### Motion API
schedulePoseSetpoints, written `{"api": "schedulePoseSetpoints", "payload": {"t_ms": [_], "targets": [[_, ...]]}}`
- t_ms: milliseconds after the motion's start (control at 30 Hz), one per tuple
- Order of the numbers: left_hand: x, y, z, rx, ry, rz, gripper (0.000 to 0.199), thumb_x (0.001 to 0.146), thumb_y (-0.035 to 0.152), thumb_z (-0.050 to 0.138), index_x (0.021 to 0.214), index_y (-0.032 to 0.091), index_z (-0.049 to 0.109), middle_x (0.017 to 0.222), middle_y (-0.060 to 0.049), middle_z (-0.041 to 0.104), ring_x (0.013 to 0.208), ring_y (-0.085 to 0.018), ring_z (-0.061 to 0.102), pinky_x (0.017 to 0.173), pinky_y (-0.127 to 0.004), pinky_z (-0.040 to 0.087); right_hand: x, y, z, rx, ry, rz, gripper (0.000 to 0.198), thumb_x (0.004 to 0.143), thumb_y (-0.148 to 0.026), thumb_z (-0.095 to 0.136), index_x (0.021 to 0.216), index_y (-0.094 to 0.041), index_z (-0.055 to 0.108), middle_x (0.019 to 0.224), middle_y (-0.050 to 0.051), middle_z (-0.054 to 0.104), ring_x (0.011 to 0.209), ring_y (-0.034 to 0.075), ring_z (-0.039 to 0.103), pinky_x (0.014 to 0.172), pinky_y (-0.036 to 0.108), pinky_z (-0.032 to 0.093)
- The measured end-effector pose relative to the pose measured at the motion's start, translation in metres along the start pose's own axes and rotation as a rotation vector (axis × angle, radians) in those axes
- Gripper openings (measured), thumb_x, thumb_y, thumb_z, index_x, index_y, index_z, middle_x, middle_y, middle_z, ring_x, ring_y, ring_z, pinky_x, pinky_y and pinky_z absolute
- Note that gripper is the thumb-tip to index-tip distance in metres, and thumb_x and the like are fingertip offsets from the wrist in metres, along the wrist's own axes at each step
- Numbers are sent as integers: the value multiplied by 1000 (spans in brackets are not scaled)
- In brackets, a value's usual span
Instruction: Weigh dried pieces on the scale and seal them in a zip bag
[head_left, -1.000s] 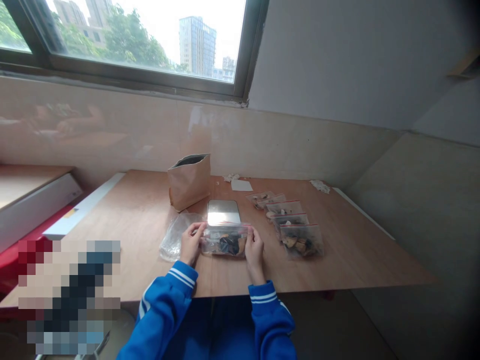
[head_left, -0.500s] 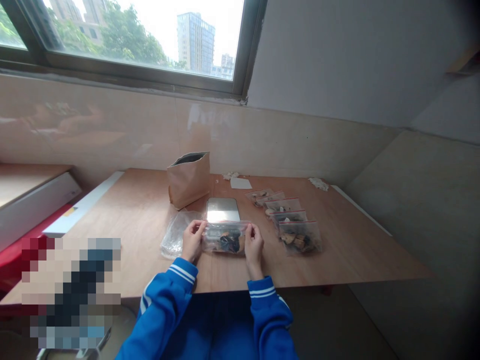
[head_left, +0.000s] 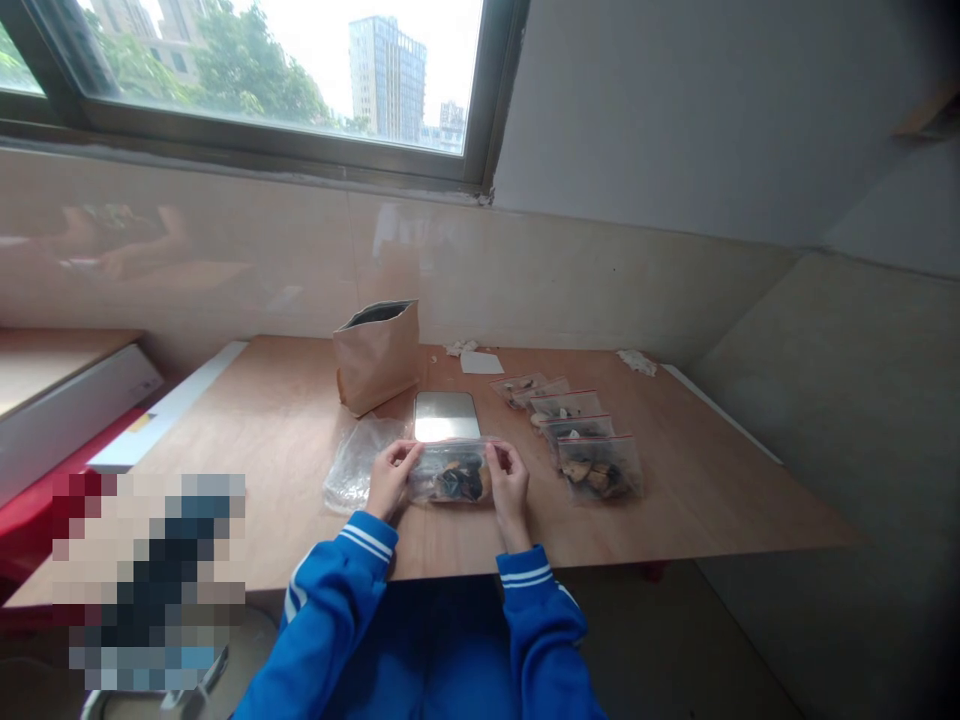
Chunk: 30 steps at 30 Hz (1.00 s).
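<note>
Both hands' grip pinches the clear bag [head_left: 452, 477] between them.

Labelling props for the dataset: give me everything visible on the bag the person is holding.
The small zip bag is clear plastic with a thin red line along its top edge. It holds dark and tan chunks, too small to identify. It lies wide side across on the wooden table, just in front of the metal scale. The left hand and right hand pinch its top corners.

Pixelated patch [head_left: 146, 580] at lower left
</note>
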<state>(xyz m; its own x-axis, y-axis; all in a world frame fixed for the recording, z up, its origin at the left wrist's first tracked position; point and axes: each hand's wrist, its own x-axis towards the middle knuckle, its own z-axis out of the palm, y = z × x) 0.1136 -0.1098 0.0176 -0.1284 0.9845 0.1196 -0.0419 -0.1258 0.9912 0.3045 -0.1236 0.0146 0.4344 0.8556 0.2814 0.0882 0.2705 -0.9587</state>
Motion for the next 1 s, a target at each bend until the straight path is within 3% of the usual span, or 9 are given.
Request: {"api": "schedulePoseSetpoints", "payload": {"t_ms": [500, 800, 1000], "targets": [[-2, -2, 0, 67, 41, 97, 30, 76, 45, 67, 84, 16, 69, 80, -4, 69, 74, -16, 61, 69, -25, 45, 1, -3, -4, 40, 18, 42, 32, 79, -46, 64, 85, -15, 67, 84, 7, 70, 77, 18, 62, 70, 29, 48], [-5, 5, 0, -3, -109, 41, 32, 76, 44, 68, 89, 15, 70, 87, -6, 70, 79, -17, 62, 71, -26, 47, 0, -7, -3, 105, -133, 66, 30, 79, -45, 65, 84, -15, 68, 80, 5, 69, 76, 18, 63, 71, 29, 49], [-7, 9, 1, -6, -107, 29, 30, 74, 43, 70, 85, 15, 71, 86, -6, 70, 78, -18, 63, 72, -27, 48, -1, -8, -2, 81, -97, 53, 30, 79, -45, 64, 86, -16, 67, 76, 4, 69, 72, 18, 63, 68, 29, 50]]}}
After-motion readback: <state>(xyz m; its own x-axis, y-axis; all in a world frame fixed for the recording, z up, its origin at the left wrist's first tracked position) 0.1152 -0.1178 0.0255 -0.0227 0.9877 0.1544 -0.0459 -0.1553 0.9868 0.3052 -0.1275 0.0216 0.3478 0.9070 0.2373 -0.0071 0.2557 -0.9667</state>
